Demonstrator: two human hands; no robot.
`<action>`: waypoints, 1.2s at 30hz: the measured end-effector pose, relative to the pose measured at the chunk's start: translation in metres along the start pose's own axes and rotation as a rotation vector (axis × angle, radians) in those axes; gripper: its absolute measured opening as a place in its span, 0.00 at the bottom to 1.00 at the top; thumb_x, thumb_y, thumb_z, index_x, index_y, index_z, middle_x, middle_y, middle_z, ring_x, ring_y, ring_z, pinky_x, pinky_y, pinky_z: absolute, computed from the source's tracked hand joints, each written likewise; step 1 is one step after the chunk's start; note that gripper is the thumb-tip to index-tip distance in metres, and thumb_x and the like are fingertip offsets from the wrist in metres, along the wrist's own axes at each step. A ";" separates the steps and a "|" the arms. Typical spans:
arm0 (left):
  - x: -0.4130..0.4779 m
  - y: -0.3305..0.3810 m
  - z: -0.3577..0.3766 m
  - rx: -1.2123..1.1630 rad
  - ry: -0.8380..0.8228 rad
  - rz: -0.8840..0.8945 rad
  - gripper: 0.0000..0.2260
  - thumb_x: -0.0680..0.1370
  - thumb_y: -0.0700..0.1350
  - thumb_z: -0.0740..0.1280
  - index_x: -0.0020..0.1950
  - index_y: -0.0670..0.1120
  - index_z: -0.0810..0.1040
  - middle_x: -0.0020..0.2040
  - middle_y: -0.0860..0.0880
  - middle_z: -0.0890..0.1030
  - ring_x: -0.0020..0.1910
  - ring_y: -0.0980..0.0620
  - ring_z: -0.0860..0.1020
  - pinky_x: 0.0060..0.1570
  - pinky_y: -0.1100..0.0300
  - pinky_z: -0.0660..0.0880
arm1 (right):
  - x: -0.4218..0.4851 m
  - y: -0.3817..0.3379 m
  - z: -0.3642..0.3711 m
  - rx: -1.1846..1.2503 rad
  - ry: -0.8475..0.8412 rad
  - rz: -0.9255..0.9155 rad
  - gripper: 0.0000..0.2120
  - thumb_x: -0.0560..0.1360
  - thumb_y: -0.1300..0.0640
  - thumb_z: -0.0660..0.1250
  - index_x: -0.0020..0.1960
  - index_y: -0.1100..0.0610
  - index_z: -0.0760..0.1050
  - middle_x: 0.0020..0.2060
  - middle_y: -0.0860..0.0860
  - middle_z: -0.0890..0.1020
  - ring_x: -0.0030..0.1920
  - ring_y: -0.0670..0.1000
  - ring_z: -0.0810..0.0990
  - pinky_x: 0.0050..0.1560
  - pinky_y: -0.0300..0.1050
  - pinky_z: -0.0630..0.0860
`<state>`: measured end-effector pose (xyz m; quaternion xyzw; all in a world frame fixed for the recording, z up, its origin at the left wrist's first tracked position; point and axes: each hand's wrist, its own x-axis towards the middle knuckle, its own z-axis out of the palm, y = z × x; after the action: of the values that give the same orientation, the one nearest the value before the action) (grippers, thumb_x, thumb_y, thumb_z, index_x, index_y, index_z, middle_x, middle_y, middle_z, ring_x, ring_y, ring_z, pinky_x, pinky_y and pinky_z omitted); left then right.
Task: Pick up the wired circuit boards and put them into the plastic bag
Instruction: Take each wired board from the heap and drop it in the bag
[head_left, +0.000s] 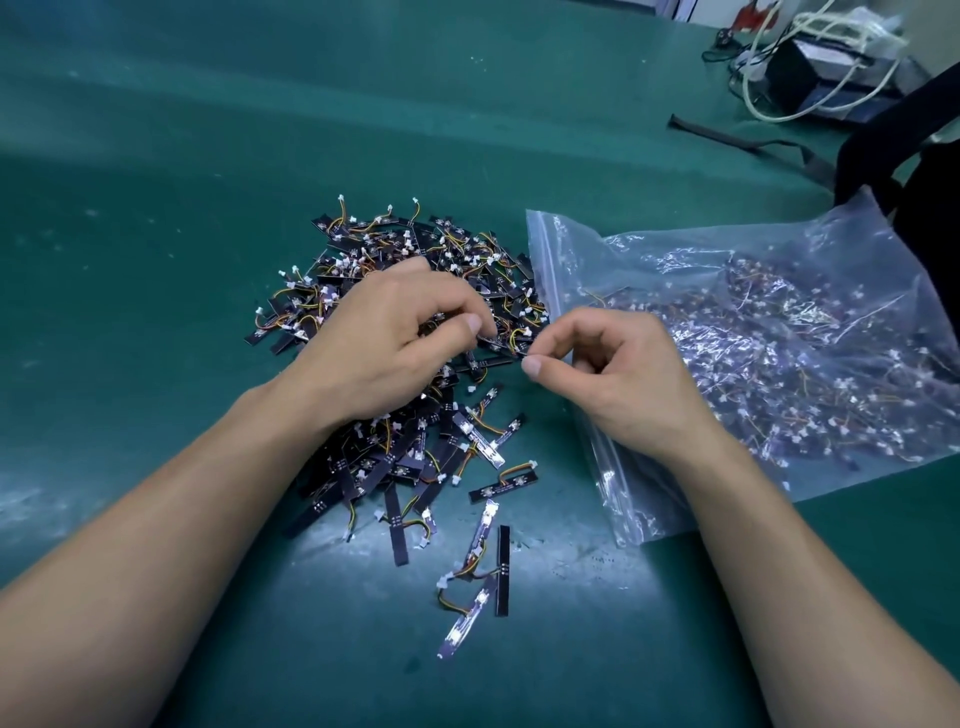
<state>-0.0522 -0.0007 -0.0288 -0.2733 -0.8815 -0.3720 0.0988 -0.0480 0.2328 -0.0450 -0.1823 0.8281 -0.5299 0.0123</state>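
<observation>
Pinching one circuit board (506, 344), left hand (395, 338) and right hand (610, 376) meet beside bag (649, 244).

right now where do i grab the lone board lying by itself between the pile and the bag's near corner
Probably pinch the lone board by its wire, from above: the wire looks to arch up off the green mat, while the strip lies flat, offering little edge to catch.

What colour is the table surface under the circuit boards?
The table surface is teal green; the head view shows it.
</observation>
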 end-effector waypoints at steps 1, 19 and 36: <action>0.000 0.000 0.001 -0.008 0.001 0.002 0.09 0.78 0.46 0.64 0.49 0.49 0.85 0.41 0.60 0.82 0.45 0.53 0.74 0.47 0.55 0.71 | 0.000 0.000 0.000 0.004 0.011 0.001 0.06 0.73 0.61 0.77 0.40 0.53 0.83 0.32 0.40 0.80 0.28 0.47 0.66 0.30 0.36 0.64; 0.001 0.002 0.007 0.097 -0.004 0.148 0.07 0.77 0.51 0.68 0.44 0.49 0.81 0.38 0.59 0.78 0.41 0.51 0.72 0.43 0.51 0.74 | -0.002 -0.004 0.004 -0.106 0.066 -0.077 0.05 0.73 0.55 0.74 0.42 0.45 0.80 0.30 0.33 0.78 0.26 0.42 0.67 0.31 0.29 0.64; 0.000 -0.002 0.007 0.116 0.022 0.163 0.05 0.77 0.47 0.71 0.44 0.47 0.84 0.39 0.55 0.82 0.40 0.50 0.72 0.42 0.51 0.73 | -0.003 -0.005 0.007 -0.155 0.097 -0.111 0.01 0.73 0.54 0.74 0.44 0.50 0.83 0.32 0.33 0.79 0.25 0.43 0.69 0.31 0.29 0.64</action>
<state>-0.0531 0.0035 -0.0346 -0.3341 -0.8753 -0.3138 0.1540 -0.0420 0.2260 -0.0439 -0.2024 0.8549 -0.4724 -0.0712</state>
